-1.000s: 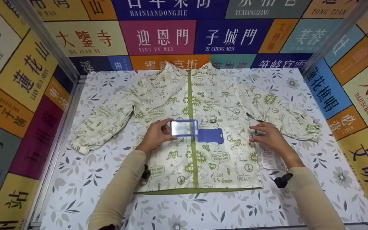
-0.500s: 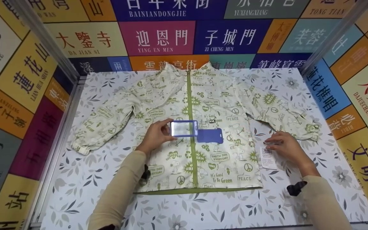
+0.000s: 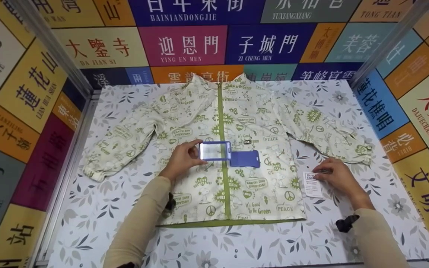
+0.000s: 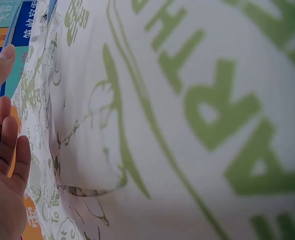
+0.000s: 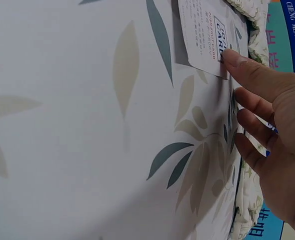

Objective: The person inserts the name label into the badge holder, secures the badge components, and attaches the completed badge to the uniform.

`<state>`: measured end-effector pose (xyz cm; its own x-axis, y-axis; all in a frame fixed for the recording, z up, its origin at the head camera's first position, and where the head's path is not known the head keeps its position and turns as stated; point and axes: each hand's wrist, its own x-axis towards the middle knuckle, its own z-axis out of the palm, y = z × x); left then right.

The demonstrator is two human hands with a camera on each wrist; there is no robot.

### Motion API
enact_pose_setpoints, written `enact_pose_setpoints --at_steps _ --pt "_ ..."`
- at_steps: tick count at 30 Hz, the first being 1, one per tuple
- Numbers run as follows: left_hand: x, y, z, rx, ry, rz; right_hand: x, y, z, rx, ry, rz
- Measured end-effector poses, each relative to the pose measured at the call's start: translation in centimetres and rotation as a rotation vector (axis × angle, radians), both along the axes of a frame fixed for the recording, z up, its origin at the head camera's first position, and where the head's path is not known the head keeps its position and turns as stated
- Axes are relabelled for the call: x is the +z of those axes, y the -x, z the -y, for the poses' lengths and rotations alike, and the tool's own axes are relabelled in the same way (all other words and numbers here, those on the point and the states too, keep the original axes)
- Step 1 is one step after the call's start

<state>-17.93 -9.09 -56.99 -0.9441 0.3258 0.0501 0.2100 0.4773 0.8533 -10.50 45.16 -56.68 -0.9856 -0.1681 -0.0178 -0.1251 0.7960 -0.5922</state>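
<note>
My left hand (image 3: 181,158) grips the left edge of a blue-framed badge holder (image 3: 211,151) with a clear window, above the printed jacket. In the left wrist view that hand (image 4: 7,170) shows at the left edge, the holder out of sight. A flat blue badge holder piece (image 3: 245,159) with a slot lies on the jacket just right of it. My right hand (image 3: 336,178) is at the top right of a white printed card (image 3: 312,188) on the table. In the right wrist view its thumb (image 5: 247,67) overlaps the card's edge, the other fingers bent loosely alongside.
The cream and green jacket (image 3: 259,186) lies spread out, sleeves to both sides, on a leaf-patterned table (image 3: 125,223). A small metal clip (image 3: 247,141) rests on it above the blue piece. Sign-printed panels (image 3: 188,44) enclose the back and sides.
My right hand has moved right and down from the jacket's edge to the white card, its fingertips now at the card's top. The left hand keeps its hold on the badge holder.
</note>
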Motion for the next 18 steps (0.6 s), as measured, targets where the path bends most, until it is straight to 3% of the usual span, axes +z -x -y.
enact_pose_setpoints --at_steps 10,18 --pt "-0.25 0.07 -0.13 0.0 -0.006 0.005 -0.41 0.27 0.03 0.01 0.024 -0.036" --pt "-0.25 0.04 -0.19 0.002 -0.019 0.011 -0.11 0.14 0.37 -0.003 0.056 0.005"
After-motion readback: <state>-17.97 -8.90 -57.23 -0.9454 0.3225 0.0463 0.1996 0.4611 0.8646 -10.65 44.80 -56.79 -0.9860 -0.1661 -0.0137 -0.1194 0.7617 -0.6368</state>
